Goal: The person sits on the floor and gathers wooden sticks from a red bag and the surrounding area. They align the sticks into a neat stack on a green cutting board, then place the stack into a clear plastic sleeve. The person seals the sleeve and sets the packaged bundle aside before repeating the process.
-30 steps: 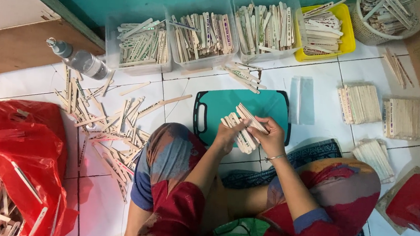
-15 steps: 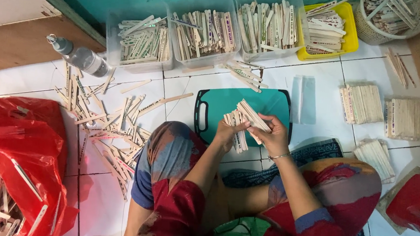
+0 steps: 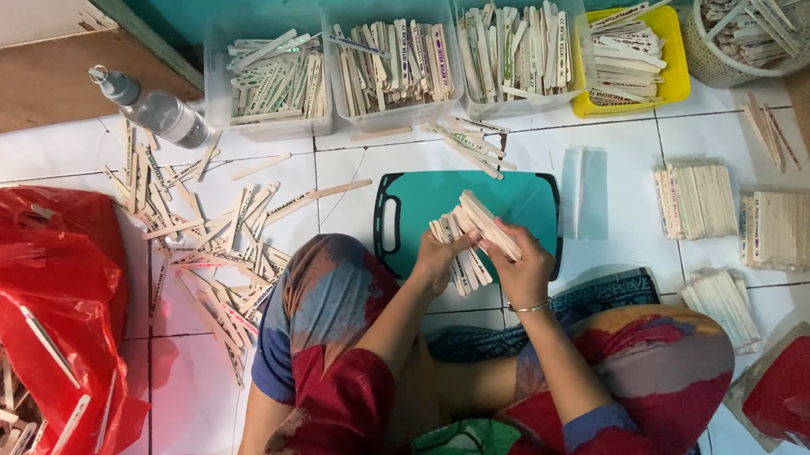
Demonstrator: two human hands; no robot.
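Observation:
I sit on a white tiled floor with a teal cutting board point(image 3: 427, 196) in front of my knees. My left hand point(image 3: 439, 255) and my right hand point(image 3: 523, 266) are together over the board's near edge. Both grip a bundle of flat wooden sticks point(image 3: 478, 226). The right hand holds the upper sticks at a slant, while the left hand holds the lower ones that fan out below point(image 3: 467, 269). A silver bangle point(image 3: 532, 308) is on my right wrist.
Loose sticks point(image 3: 202, 231) litter the floor to the left, beside a red plastic bag point(image 3: 24, 294) full of sticks. Three clear bins point(image 3: 394, 63), a yellow tray point(image 3: 630, 57) and a basket point(image 3: 748, 33) line the far wall. Neat stacks point(image 3: 694, 198) lie at right. A plastic bottle point(image 3: 159, 112) lies at left.
My hands have drawn the stick bundle slightly nearer and turned it, with the top sticks now more slanted across the right hand.

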